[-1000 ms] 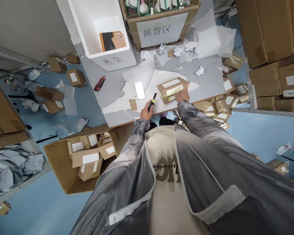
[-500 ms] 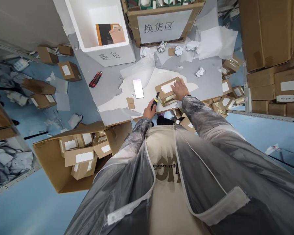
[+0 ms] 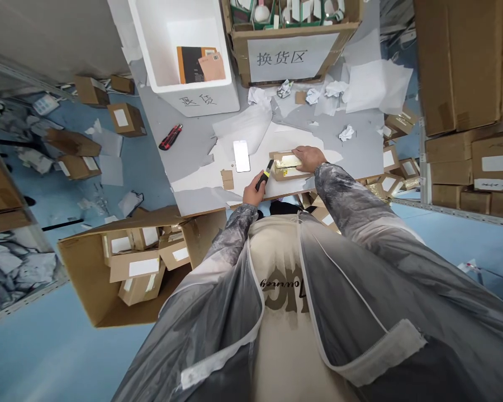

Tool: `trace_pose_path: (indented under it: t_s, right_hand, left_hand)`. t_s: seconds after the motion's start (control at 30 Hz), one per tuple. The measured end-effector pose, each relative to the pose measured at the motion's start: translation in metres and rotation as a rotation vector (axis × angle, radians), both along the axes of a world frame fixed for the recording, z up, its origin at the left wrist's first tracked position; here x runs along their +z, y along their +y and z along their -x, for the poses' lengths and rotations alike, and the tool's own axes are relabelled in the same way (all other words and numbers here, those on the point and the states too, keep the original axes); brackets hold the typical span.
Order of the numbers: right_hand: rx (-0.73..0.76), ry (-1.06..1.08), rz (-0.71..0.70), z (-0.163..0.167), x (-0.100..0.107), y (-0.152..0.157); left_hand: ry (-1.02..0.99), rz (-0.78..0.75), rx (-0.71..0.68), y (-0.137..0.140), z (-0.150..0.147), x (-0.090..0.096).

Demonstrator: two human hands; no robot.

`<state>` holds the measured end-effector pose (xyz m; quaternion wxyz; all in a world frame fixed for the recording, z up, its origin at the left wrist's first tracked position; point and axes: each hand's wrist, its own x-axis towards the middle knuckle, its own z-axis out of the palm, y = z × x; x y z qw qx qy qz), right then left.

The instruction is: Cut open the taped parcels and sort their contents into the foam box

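Cutter (image 3: 266, 174), one, yellow-and-black: gripped in the left hand (image 3: 254, 192), blade tip at the left end of one taped parcel (image 3: 291, 172); contact cannot be told. Right hand (image 3: 311, 158): closed over the parcel's right end, near the front edge of the tabletop (image 3: 362, 151). Also on the tabletop: one lit phone (image 3: 242, 156), one red-and-black knife (image 3: 170, 137), one foam box (image 3: 218, 103), one carton (image 3: 242, 61). Writing: carton sheet (image 3: 291, 70), "换货区"; foam box front, "退货", handwritten.
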<state>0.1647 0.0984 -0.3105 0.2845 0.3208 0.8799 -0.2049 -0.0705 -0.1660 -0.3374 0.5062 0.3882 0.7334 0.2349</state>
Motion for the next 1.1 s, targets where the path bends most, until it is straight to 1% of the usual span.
trace_pose_path:
  t_s: [0.1, 0.17, 0.3, 0.4, 0.57, 0.67, 0.77, 0.83, 0.87, 0.97, 1.03, 1.1]
  right_hand:
    - [-0.018, -0.049, 0.011, 0.005, -0.005, -0.002]
    - [-0.033, -0.066, 0.014, 0.006, -0.007, -0.006]
    - [-0.052, -0.042, 0.012, 0.006, -0.011, -0.012]
    - [-0.067, -0.055, 0.015, 0.006, -0.013, -0.014]
    - [-0.172, -0.098, -0.004, 0.015, -0.015, -0.014]
    - [-0.195, -0.097, 0.013, 0.02, -0.016, -0.006]
    - [-0.21, -0.089, 0.048, 0.021, -0.014, 0.01]
    - [-0.215, -0.102, 0.071, 0.019, -0.011, 0.021]
    - [-0.215, -0.106, 0.077, 0.017, -0.009, 0.025]
    - [-0.248, -0.096, 0.053, 0.009, -0.004, 0.03]
    - [-0.327, -0.08, 0.02, 0.004, -0.002, 0.026]
    - [-0.437, -0.071, 0.018, 0.0, 0.0, 0.018]
  left_hand:
    - [0.062, -0.01, -0.049, 0.004, 0.004, -0.002]
    - [0.106, 0.01, -0.071, 0.006, 0.004, -0.004]
    - [0.127, 0.027, -0.096, 0.005, -0.002, -0.006]
    - [0.157, 0.037, -0.155, 0.001, -0.008, -0.006]
    - [0.225, 0.063, -0.319, -0.016, -0.017, 0.0]
    - [0.24, 0.07, -0.36, -0.033, -0.018, 0.003]
    - [0.255, 0.097, -0.389, -0.052, -0.007, 0.003]
    - [0.268, 0.14, -0.349, -0.062, 0.006, -0.003]
    - [0.287, 0.179, -0.291, -0.066, 0.014, -0.008]
    - [0.369, 0.342, -0.031, -0.068, 0.037, -0.03]
    - [0.394, 0.41, 0.11, -0.063, 0.05, -0.046]
    - [0.384, 0.421, 0.193, -0.055, 0.061, -0.06]
